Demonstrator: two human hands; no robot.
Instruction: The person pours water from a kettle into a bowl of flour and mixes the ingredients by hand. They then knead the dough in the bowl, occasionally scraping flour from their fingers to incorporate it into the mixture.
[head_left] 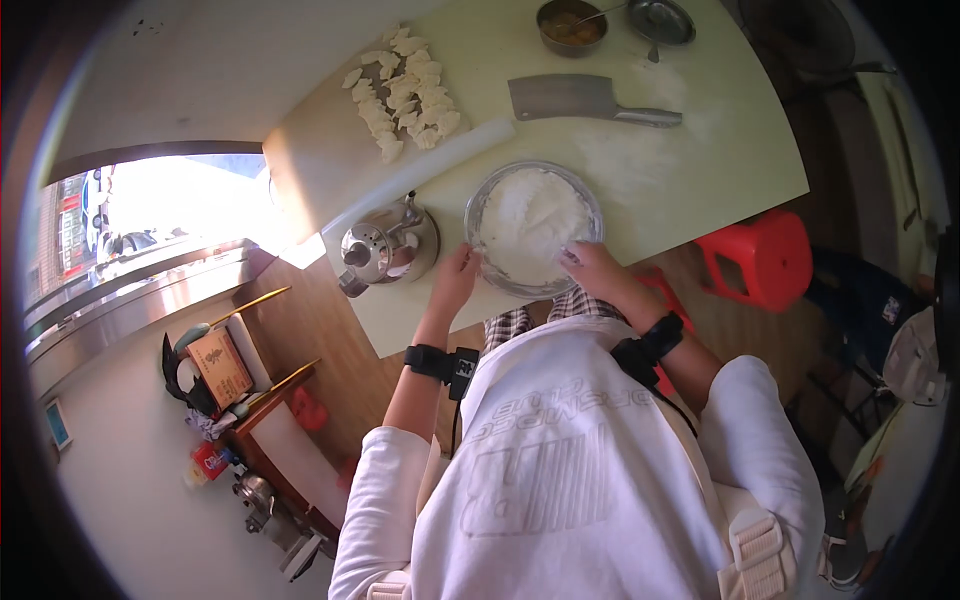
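Observation:
A round metal bowl (476,238) holding white flour (530,215) stands near the table's front edge. At its left side, my left hand (460,272) is closed on the rim. My right hand (592,268) grips the opposite side, its fingertips whitened and reaching over the rim beside the flour. A shiny metal kettle (388,245) is just left of my left hand. Beyond the bowl lies a cleaver (565,97), its handle pointing right.
Several pale dough pieces (405,90) lie in rows at the back left, behind a translucent strip (420,172). A small bowl (572,28) with a spoon and a metal lid (662,22) sit at the far edge. Red stools (765,262) stand to the right.

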